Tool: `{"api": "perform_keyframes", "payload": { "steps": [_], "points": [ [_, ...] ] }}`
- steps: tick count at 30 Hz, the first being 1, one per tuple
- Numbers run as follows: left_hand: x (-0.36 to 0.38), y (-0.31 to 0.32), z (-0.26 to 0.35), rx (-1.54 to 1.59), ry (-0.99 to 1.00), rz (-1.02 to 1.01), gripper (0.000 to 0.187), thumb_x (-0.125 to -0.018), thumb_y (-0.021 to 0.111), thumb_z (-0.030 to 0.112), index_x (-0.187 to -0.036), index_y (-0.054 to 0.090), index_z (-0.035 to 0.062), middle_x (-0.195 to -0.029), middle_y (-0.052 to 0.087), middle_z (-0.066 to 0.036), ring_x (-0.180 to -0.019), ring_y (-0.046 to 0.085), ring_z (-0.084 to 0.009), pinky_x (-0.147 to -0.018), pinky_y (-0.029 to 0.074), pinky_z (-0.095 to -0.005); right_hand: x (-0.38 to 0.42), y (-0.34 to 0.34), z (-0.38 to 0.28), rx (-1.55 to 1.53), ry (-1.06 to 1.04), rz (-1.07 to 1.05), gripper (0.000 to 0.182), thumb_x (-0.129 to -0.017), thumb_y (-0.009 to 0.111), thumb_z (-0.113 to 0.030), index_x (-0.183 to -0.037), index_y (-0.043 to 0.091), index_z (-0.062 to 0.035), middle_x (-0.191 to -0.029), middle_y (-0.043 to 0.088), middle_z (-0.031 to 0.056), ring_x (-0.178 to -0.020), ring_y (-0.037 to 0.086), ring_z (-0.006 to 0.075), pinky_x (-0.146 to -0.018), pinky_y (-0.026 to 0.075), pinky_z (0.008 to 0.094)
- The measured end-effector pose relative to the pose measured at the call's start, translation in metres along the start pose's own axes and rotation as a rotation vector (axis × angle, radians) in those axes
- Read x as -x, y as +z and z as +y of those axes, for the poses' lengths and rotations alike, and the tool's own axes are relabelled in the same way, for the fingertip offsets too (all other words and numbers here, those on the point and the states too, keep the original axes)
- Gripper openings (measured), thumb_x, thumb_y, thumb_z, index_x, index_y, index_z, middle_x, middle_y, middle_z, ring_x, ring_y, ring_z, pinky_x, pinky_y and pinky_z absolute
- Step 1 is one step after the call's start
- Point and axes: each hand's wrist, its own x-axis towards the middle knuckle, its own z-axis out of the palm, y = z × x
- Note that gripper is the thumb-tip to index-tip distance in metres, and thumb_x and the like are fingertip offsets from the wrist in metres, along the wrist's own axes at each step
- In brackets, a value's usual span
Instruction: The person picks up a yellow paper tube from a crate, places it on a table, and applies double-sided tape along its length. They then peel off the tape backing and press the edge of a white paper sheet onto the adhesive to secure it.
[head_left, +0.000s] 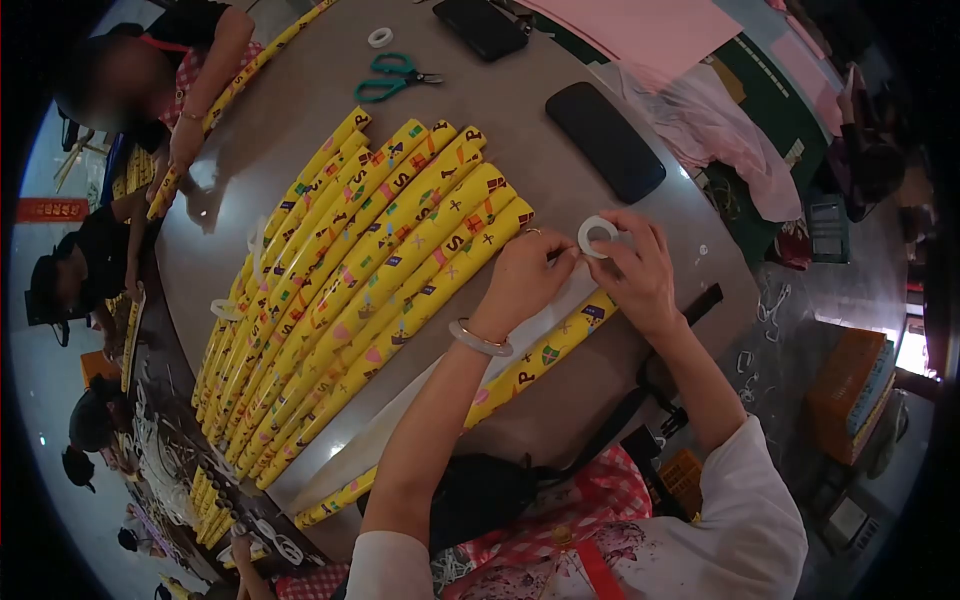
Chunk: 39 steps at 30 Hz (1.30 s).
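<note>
My right hand (645, 275) grips a white roll of tape (585, 236) between thumb and fingers. Close beside the roll, my left hand (525, 275) has its fingertips pinched together; whatever lies between them is too small to make out. Under both hands is a partly rolled sheet of yellow patterned wrapping paper (535, 365), its white inner side (400, 415) showing along the far edge. To the left of my hands, several finished-looking yellow paper rolls (375, 260) lie side by side on the table (490, 95).
Green-handled scissors (388, 78), a small tape roll (380, 38) and two dark phone-like objects (606, 140) (482, 27) lie toward the far side. Across the table another person's hand (186, 140) holds a yellow roll. A dark strap (610, 425) crosses the near edge.
</note>
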Motion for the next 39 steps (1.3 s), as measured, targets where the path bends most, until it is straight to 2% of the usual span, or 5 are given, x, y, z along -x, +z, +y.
{"api": "perform_keyframes", "payload": {
  "steps": [24, 30, 33, 35, 39],
  "points": [
    [-0.001, -0.002, 0.002, -0.065, -0.018, 0.014, 0.015, -0.086, 0.062, 0.013, -0.094, 0.065, 0.0001, -0.081, 0.063, -0.01, -0.072, 0.057, -0.019, -0.067, 0.046, -0.0297, 0.004, -0.003, 0.004, -0.046, -0.038, 0.069, 0.031, -0.061, 0.073, 0.002, -0.087, 0.057, -0.0053, -0.114, 0.056, 0.0121, -0.099, 0.057, 0.0308, -0.082, 0.048, 0.0382],
    [0.0, 0.001, -0.007, -0.002, 0.12, 0.021, 0.017, -0.085, 0.063, 0.012, -0.097, 0.066, 0.0007, -0.085, 0.063, -0.012, -0.073, 0.058, -0.0221, -0.07, 0.047, -0.0313, 0.017, -0.032, 0.011, 0.017, 0.189, 0.091, 0.033, -0.066, 0.074, -0.004, -0.094, 0.056, -0.0067, -0.112, 0.056, 0.0107, -0.099, 0.055, 0.0316, -0.085, 0.045, 0.0398],
    [0.001, 0.002, -0.009, -0.135, 0.141, -0.013, 0.024, -0.083, 0.065, 0.014, -0.105, 0.065, 0.0028, -0.091, 0.062, -0.013, -0.08, 0.058, -0.024, -0.072, 0.047, -0.0323, 0.035, -0.041, 0.027, 0.158, 0.277, -0.004, 0.033, -0.071, 0.074, -0.012, -0.098, 0.056, -0.0079, -0.113, 0.054, 0.0098, -0.101, 0.053, 0.0317, -0.088, 0.043, 0.0417],
    [0.007, 0.004, -0.009, -0.401, 0.233, 0.079, 0.041, -0.078, 0.066, 0.011, -0.118, 0.059, 0.0067, -0.096, 0.061, -0.015, -0.088, 0.058, -0.0287, -0.074, 0.048, -0.0356, 0.04, -0.047, 0.031, 0.251, 0.298, -0.232, 0.031, -0.074, 0.073, -0.017, -0.099, 0.056, -0.0084, -0.116, 0.053, 0.0102, -0.103, 0.052, 0.0321, -0.088, 0.041, 0.042],
    [0.013, 0.004, -0.001, -0.784, 0.11, 0.079, 0.065, -0.077, 0.071, 0.021, -0.133, 0.044, 0.0072, -0.103, 0.056, -0.014, -0.095, 0.057, -0.0271, -0.078, 0.049, -0.0339, 0.04, -0.054, 0.03, 0.107, 0.29, -0.171, 0.027, -0.078, 0.069, -0.014, -0.101, 0.056, -0.0078, -0.116, 0.052, 0.0128, -0.102, 0.052, 0.0341, -0.087, 0.042, 0.0424]
  ]
}}
